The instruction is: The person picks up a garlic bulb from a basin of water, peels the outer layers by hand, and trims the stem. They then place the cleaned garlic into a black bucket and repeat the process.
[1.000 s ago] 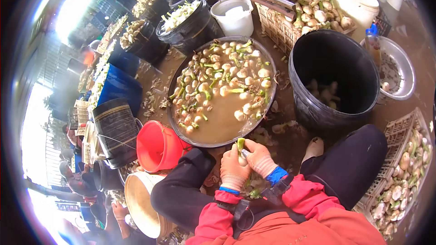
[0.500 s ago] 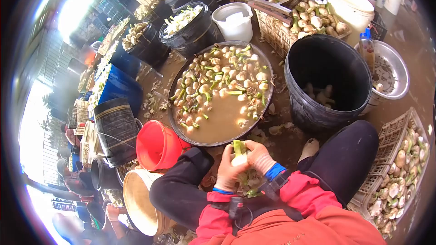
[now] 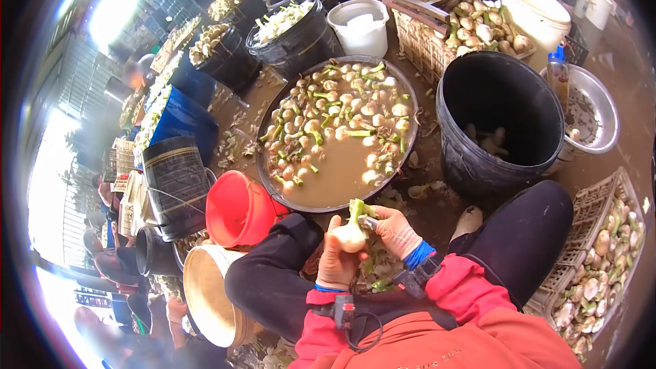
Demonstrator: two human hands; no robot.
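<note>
My left hand [image 3: 337,264] is closed around a pale garlic bulb [image 3: 350,237] with a thick green stem pointing up. My right hand [image 3: 396,234] is closed beside the stem, and a short grey metal blade [image 3: 370,223], apparently a small knife, shows at its fingertips against the stem. The rest of the tool is hidden in the fingers. Both hands are above my lap, near the front rim of a wide round basin [image 3: 301,206]. Brown water fills the basin, with many stemmed bulbs [image 3: 342,106] floating in it.
A black bucket [image 3: 454,137] with a few pale pieces inside stands ahead right. A crate of bulbs [image 3: 594,280] is by my right knee. Left are a red bucket [image 3: 239,208] and a cream bucket [image 3: 205,294]. Peelings litter the floor. Other people sit at far left.
My hands have turned the bulb, so its round body now shows. My right hand has drawn slightly right, and the metal blade has come into view. The camera view shifts slightly.
</note>
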